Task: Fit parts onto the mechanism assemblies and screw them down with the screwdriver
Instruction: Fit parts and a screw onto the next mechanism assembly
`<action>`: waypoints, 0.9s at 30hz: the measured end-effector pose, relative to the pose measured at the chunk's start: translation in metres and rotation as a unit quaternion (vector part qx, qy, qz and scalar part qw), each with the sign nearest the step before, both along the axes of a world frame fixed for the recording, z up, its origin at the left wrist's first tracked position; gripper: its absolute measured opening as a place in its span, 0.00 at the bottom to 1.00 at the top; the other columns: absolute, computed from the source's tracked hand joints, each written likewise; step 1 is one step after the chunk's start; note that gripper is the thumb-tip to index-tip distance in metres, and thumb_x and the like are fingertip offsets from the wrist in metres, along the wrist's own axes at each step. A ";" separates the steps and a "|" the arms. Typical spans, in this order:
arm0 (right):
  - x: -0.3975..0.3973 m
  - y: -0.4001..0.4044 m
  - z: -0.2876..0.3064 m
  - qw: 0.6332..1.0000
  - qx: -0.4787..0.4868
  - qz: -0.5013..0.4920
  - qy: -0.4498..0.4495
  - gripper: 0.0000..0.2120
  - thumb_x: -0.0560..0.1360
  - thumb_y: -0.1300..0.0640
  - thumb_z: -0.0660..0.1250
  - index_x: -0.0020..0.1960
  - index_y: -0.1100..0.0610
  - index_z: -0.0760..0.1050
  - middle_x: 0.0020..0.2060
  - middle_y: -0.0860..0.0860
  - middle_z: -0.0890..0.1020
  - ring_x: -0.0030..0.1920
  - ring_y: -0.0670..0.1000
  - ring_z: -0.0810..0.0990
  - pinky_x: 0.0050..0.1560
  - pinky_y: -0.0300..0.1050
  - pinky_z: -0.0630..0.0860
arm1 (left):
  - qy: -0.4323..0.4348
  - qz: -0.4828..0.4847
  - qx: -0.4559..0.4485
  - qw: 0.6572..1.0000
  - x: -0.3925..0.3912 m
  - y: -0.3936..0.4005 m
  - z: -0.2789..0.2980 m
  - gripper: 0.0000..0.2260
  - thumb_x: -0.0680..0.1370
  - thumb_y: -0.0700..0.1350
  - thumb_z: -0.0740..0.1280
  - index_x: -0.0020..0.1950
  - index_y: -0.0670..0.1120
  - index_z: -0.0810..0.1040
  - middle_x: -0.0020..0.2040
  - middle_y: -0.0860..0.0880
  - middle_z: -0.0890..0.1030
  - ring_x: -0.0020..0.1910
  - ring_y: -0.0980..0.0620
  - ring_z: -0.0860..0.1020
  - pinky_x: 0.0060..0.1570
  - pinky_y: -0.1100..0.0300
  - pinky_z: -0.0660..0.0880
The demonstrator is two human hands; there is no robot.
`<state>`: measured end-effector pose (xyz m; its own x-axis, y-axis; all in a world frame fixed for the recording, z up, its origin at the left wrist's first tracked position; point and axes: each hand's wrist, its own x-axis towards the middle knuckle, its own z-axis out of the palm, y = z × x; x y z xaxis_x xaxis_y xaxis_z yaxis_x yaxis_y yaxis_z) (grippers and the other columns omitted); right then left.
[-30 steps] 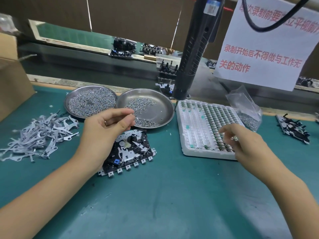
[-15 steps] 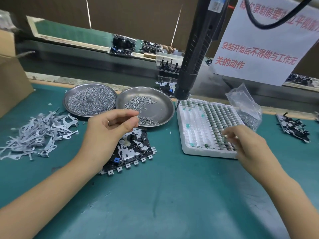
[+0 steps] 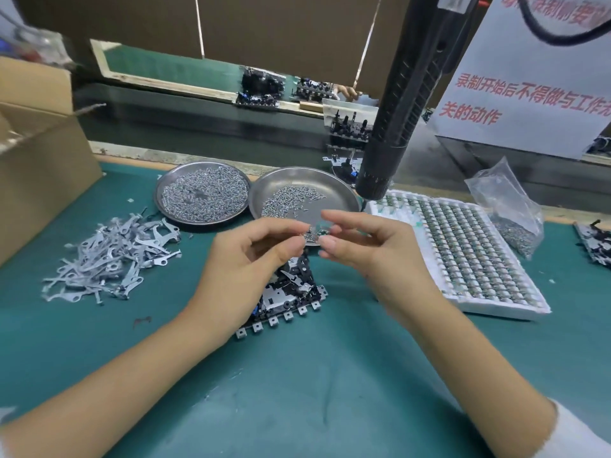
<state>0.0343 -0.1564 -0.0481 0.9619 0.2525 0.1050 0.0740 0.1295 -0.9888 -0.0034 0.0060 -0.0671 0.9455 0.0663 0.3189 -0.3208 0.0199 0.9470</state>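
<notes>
Mechanism assembly point(image 3: 291, 292) is lying flat on the green mat point(image 3: 297, 391), at the centre of the bench, partly hidden under the left hand point(image 3: 244, 259). Both hands are hovering just above it, fingertips meeting over the near rim of the right-hand dish point(image 3: 334, 193). Right hand point(image 3: 370, 246) and left hand are each pinching at a small metal part point(image 3: 312, 234) between them; which hand is actually bearing it, cannot tell.

Screwdriver point(image 3: 403, 104) is hanging upright over the far edge of the bench, its tip near the dish and the white tray point(image 3: 463, 252).

Left dish point(image 3: 202, 193) is sitting full of screws, touching the other dish, which is holding fewer. Pile of grey metal levers point(image 3: 112, 256) is lying loose on the mat to the left. Cardboard box point(image 3: 36, 143) is standing at the far left. Plastic bag point(image 3: 506, 206) of screws is sitting just beyond the tray. Paper notice point(image 3: 529, 87) with red writing is hanging at upper right. Behind the bench, a conveyor point(image 3: 198, 117) is carrying more assemblies.
</notes>
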 end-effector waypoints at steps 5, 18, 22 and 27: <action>-0.004 0.007 -0.017 0.996 0.067 0.024 0.053 0.14 0.62 0.60 0.74 0.47 0.56 0.85 0.40 0.53 0.85 0.40 0.48 0.83 0.44 0.35 0.77 | 0.001 -0.008 -0.016 1.000 0.002 -0.001 -0.002 0.08 0.70 0.42 0.68 0.48 0.47 0.81 0.39 0.56 0.84 0.40 0.61 0.81 0.38 0.71 0.74; -0.009 0.008 -0.020 0.988 0.128 0.031 0.086 0.11 0.64 0.60 0.73 0.47 0.58 0.84 0.41 0.55 0.86 0.41 0.47 0.84 0.45 0.34 0.78 | -0.008 -0.011 0.009 1.000 0.004 -0.001 -0.004 0.06 0.70 0.42 0.69 0.46 0.47 0.81 0.40 0.54 0.84 0.41 0.60 0.82 0.39 0.72 0.74; -0.012 0.009 -0.019 0.991 0.107 0.011 0.075 0.14 0.63 0.56 0.74 0.47 0.59 0.84 0.42 0.56 0.86 0.43 0.49 0.84 0.44 0.36 0.78 | -0.014 -0.012 0.012 1.000 0.003 -0.002 -0.004 0.06 0.70 0.41 0.69 0.46 0.47 0.81 0.40 0.56 0.84 0.40 0.61 0.81 0.38 0.72 0.74; -0.016 0.010 -0.018 0.998 0.052 -0.012 0.029 0.12 0.65 0.55 0.73 0.48 0.59 0.84 0.42 0.56 0.86 0.43 0.51 0.84 0.42 0.38 0.78 | -0.021 -0.010 0.014 1.000 0.002 -0.003 -0.003 0.06 0.70 0.41 0.69 0.46 0.48 0.82 0.40 0.57 0.84 0.40 0.62 0.81 0.37 0.72 0.74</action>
